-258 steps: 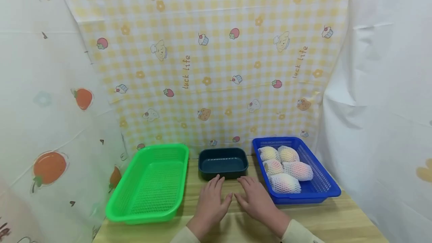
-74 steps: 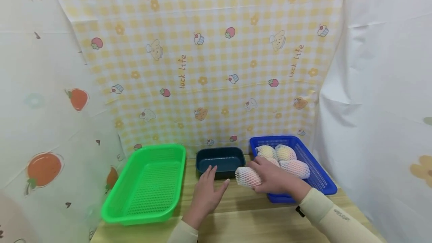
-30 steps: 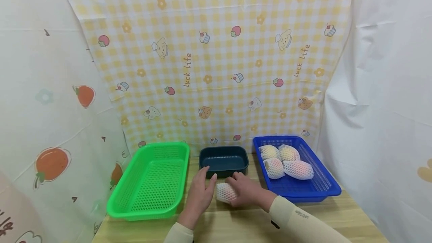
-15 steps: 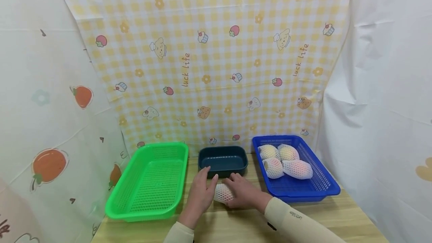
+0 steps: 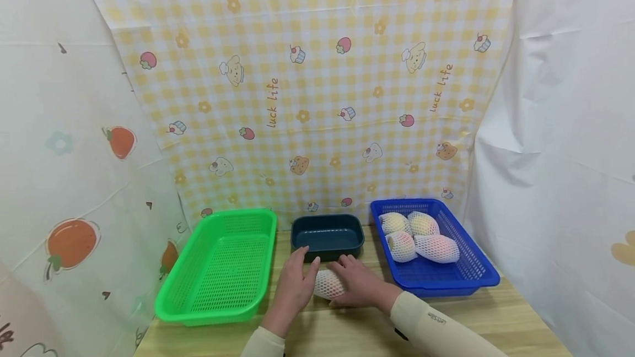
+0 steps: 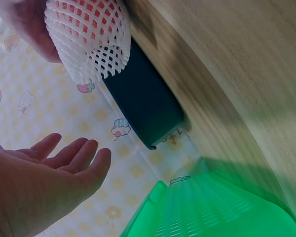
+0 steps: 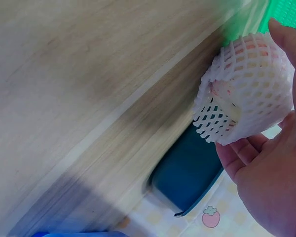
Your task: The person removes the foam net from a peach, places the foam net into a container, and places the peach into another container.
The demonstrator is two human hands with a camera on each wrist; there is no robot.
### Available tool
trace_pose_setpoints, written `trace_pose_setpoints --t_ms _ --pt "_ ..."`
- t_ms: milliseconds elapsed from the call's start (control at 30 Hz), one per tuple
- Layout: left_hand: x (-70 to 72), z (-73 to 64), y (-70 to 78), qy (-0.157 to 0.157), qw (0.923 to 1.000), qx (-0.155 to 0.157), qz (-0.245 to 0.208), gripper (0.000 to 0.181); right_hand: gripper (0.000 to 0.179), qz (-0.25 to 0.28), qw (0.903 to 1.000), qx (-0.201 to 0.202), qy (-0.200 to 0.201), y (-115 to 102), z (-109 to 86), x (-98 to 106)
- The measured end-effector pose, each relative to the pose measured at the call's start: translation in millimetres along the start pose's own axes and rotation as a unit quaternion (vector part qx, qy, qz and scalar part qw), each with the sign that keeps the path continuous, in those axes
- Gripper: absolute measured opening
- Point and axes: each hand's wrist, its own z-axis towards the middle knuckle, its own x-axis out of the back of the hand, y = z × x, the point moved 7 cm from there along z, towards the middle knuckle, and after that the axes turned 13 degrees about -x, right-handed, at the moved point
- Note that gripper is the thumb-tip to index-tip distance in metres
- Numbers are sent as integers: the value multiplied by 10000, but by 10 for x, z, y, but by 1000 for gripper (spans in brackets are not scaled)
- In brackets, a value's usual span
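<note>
My right hand (image 5: 361, 281) grips a reddish-yellow fruit (image 7: 254, 84) wrapped in a white foam net, in front of the dark teal box (image 5: 327, 236). In the right wrist view the thumb lies on one side of the net and the other fingers on the opposite side. One end of the net sleeve gapes open past the fruit. Beside it, my left hand (image 5: 294, 285) is held with fingers loosely extended and nothing in it. The left wrist view shows a gap between that hand and the netted fruit.
A green mesh basket (image 5: 265, 274) stands at the left, with nothing in it. At the right, a blue basket (image 5: 476, 269) holds several net-wrapped fruits (image 5: 436, 248). A yellow checked cloth (image 5: 317, 98) hangs behind the wooden table (image 5: 322, 335).
The right hand, empty at first, has taken the front netted fruit out of the blue basket and moved it left to the middle. Over the last half second the hands have barely moved.
</note>
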Motion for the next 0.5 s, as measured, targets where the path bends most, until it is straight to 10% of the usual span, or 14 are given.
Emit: trace_pose_setpoints --t_ms 500 --pt "-3 -10 -56 -23 9999 125 -22 60 98 870 9953 -397 126 114 -66 147"
